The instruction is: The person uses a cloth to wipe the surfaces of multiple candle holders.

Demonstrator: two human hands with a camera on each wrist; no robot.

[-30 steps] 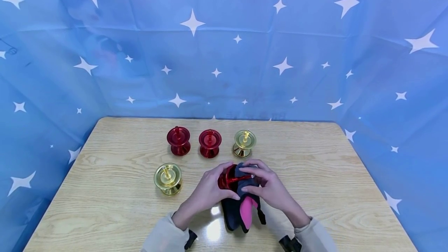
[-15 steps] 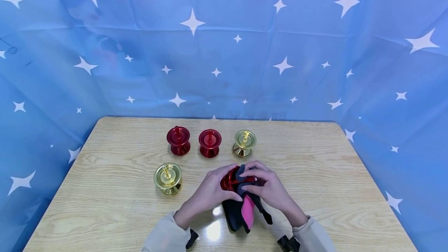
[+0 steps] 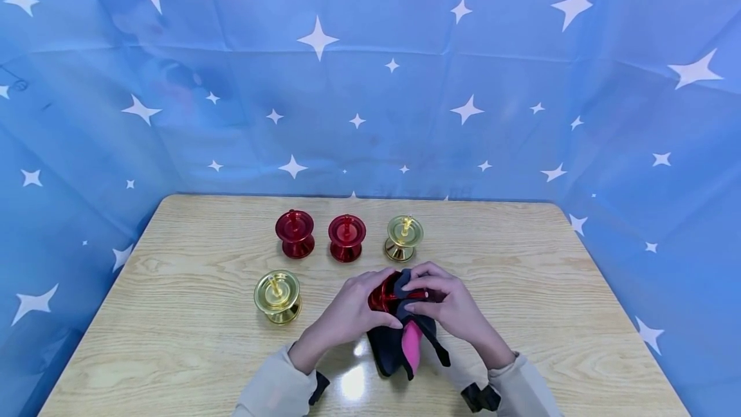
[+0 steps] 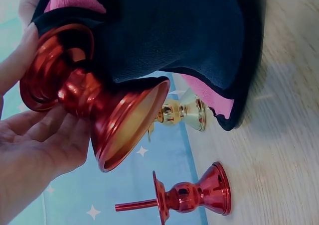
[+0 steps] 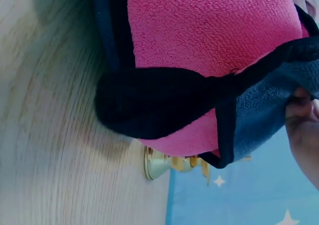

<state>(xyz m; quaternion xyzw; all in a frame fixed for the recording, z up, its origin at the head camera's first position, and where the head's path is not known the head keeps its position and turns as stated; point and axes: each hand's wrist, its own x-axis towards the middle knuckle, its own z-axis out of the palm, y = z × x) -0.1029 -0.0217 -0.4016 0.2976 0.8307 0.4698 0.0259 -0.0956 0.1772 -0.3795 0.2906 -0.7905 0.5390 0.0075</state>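
Note:
Tilted on its side over the table, a red metallic candle holder [image 3: 380, 296] is gripped by my left hand [image 3: 352, 309], thumb and fingers around its body in the left wrist view. Its hollow base [image 4: 132, 120] shows there. My right hand [image 3: 450, 304] pinches a cloth [image 3: 386, 351], dark blue on one side and pink on the other with black edging, against the holder's spike end. In the right wrist view, the cloth's pink side [image 5: 209, 26] hangs down with a black strap [image 5: 154, 103] across it. The cloth hides part of the holder's dish.
Two red candle holders, one at left [image 3: 295, 230] and one in the middle [image 3: 347, 233], stand at the back beside a gold one [image 3: 404, 237]. Another gold candle holder [image 3: 278, 295] stands left of my left hand. A blue starry curtain [image 3: 370, 82] hangs behind the wooden table [image 3: 550, 307].
Both hands have shifted slightly right with the red candle holder. The cloth has been drawn further around the spike end, and its hanging flaps have swung.

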